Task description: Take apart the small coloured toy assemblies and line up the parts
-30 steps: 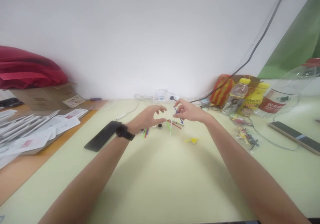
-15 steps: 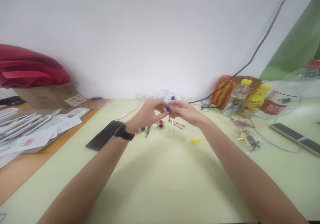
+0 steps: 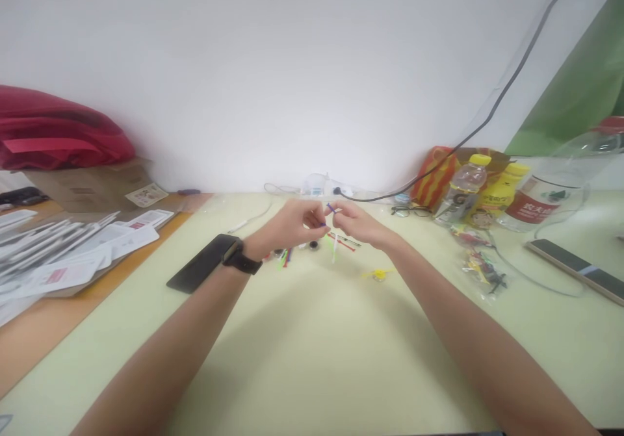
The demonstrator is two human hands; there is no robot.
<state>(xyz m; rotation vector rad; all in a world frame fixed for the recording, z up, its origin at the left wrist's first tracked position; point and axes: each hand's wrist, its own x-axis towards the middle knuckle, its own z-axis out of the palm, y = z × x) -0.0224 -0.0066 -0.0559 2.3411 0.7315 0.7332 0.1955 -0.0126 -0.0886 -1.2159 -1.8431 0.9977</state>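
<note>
My left hand (image 3: 292, 223) and my right hand (image 3: 355, 220) meet above the pale green table (image 3: 312, 351), fingertips pinched together on a thin blue stick (image 3: 330, 208). A dark watch sits on my left wrist (image 3: 238, 256). Below the hands lie several thin coloured sticks (image 3: 336, 241), red, green and white, with small round dark pieces (image 3: 312, 245) among them. A small yellow piece (image 3: 377, 273) lies to the right of them.
A black phone (image 3: 201, 264) lies left of my hands. White packets (image 3: 73, 254) and a cardboard box with a red bag (image 3: 63, 130) fill the left. Bottles (image 3: 461, 192), glasses (image 3: 409, 210), a bag of small parts (image 3: 480, 264), another phone (image 3: 575, 267) and a power strip (image 3: 319, 188) stand right and back.
My hands, apart a second ago with the blue stick in the right one, have come together; both now pinch the stick, which has tilted from upright.
</note>
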